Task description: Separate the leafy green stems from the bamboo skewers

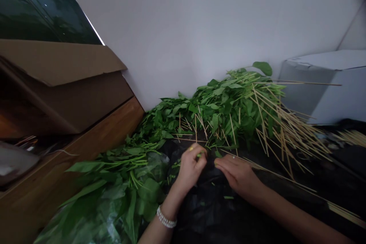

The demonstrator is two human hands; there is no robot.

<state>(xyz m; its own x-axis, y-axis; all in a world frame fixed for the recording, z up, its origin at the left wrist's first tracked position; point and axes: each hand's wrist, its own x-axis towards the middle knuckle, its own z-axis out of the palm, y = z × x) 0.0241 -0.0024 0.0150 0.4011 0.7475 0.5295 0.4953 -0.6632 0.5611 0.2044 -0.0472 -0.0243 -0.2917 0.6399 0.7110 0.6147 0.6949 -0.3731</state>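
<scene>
My left hand (192, 163), with a white beaded bracelet (166, 218) at the wrist, is closed in a pinch, and a bit of green stem (199, 155) shows between the fingers. Facing it, a short gap away, my right hand (238, 173) has its fingers pressed together; whatever they hold is hidden. A small piece of green leaf (218, 154) is at its fingertips. Below both hands lies black plastic sheeting (211, 217) with cut stem bits (228, 197) on it. Beyond them spreads a heap of leafy greens (217, 95), with thin wooden sticks (291, 129) among and over its right side.
Leafy stems in a clear plastic bag (154, 162) lie at the left. An open cardboard box (85, 99) stands beside a wooden board (114, 129). A white box (340, 87) is at the right, against the pale wall (185, 26). More sticks (347, 215) lie lower right.
</scene>
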